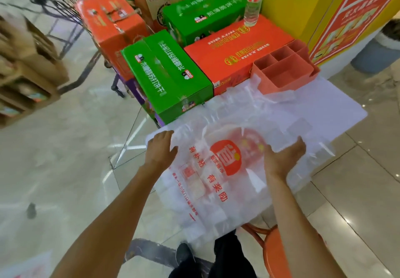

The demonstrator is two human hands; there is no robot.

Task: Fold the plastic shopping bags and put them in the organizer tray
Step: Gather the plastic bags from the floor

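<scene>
- Closest to me, a dark shoe (184, 254) and dark trouser leg (229, 254) stand on the glossy tiled floor (75, 169), beside the rim of an orange stool (275, 254).
- A translucent plastic shopping bag (207, 182) with red printing lies spread across a white board (324, 104); its near end droops over the board's edge, below both wrists.
- The left hand (161, 147) rests palm down on the bag's left edge, fingers straight and loose, gripping nothing; the fingertips point away toward the cartons.
- The right hand (283, 158) lies at the bag's right side, palm turned inward, its fingers (299, 147) stretched out against the plastic rather than curled round it.
- Between the two sets of fingers sits the bag's round red logo (225, 158).
- Beyond the fingertips, more crumpled clear plastic (242, 102) lies on the board, reaching up to the tray.
- Past the right fingers stands the salmon-coloured organizer tray (285, 69), its compartments showing no bag, sitting at the board's far end against an orange carton (233, 50).
- Past the left fingers, a green carton (164, 74) lies just beside the orange one.
- Farther off: another green carton (203, 11), an orange box with a handle (112, 24), and a clear water bottle (254, 0) upright on the orange carton.
- Behind these rises a yellow wall (298, 2); a wire shopping cart (65, 7) stands at far left.
</scene>
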